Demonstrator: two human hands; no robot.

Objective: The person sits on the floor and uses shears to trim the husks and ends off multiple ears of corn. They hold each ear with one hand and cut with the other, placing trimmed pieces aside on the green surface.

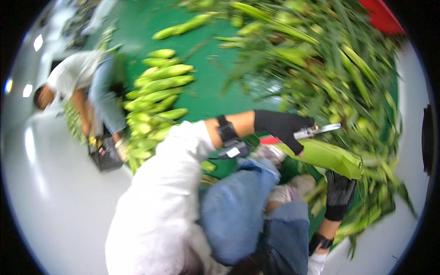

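Observation:
My left hand (283, 129), in a black fingerless glove, grips a metal-bladed hand tool (328, 128). A red part (270, 140), which looks like the tool's handle, shows behind the glove. Blur hides the tool's exact kind. Below the blade lies a large ear of corn in its green husk (326, 158); my left thumb is at its left end. My right hand (340, 190), in a black glove with pale stripes, holds the ear's right end from below. The ear covers some of that hand's fingers.
A heap of corn ears and loose leaves (319, 68) covers the green floor sheet (213, 92). Ears lie in a row (165, 84) at left. A red container (381, 17) stands top right. Another person (77, 75) bends over a black crate (106, 153) at far left.

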